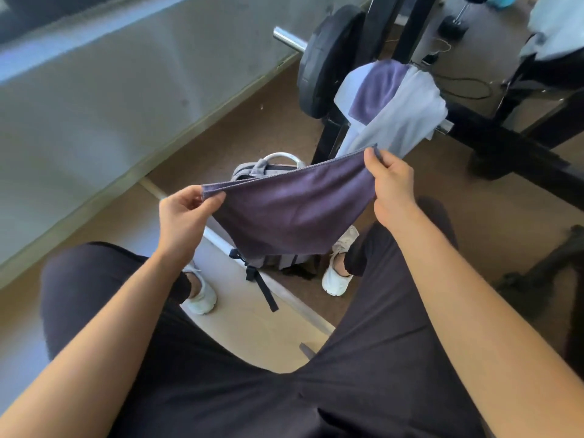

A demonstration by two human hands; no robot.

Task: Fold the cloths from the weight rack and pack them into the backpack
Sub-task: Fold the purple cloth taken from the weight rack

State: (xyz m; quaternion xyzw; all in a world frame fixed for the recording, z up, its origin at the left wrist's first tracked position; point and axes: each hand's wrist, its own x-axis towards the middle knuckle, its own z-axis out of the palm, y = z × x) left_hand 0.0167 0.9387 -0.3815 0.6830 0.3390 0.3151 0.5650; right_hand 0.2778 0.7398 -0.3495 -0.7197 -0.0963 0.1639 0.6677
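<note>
Home gym: weight rack (407,33), plates (325,61).

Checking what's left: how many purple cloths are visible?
2: the held purple cloth, between left hand and right hand; the draped purple cloth on the rack among pale cloths. Others may be hidden.

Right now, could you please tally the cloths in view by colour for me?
Purple cloths: 2, the held cloth and the racked purple cloth.
Pale blue cloths: 2, the racked pale cloth and the far pale cloth; hidden layers cannot be counted.
Total: 4.
</note>
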